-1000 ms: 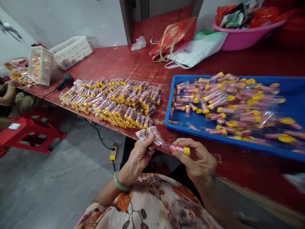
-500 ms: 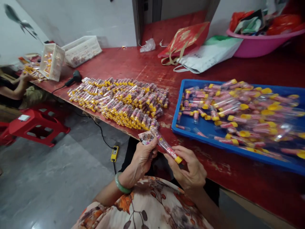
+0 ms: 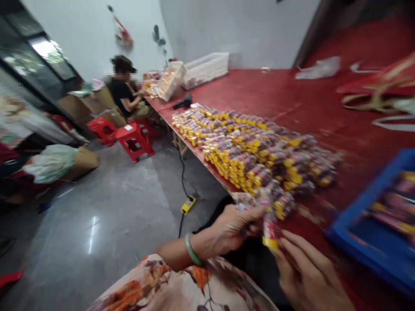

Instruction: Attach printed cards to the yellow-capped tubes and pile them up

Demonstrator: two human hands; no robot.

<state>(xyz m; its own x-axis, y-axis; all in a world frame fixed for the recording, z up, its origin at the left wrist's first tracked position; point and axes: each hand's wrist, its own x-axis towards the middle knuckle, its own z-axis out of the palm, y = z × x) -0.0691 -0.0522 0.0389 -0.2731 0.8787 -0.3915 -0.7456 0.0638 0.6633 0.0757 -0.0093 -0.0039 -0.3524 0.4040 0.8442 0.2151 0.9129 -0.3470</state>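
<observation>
- Two hands meet at one yellow-capped tube (image 3: pixel 269 229), tilted with its cap lowest, by the near edge of the bench (image 3: pixel 292 97).
- Right hand (image 3: pixel 308 268): its grip, blurred, pinches the capped end.
- Left hand (image 3: pixel 236 226): its grip is closed on clear wrappers (image 3: pixel 244 201), thumb against the tube's upper part.
- Just beyond, the wrapped heap (image 3: pixel 246 147) runs along the bench's front edge.
- Blue tray (image 3: pixel 363 255) stands to the right, a strip of red surface between.
- Behind the heap, red surface stretches toward the pale wall (image 3: pixel 259 34) and white basket (image 3: pixel 207 71).
- Grey floor (image 3: pixel 126 203) spreads leftward to red stools (image 3: pixel 134 142) and a seated person (image 3: pixel 125 93).
</observation>
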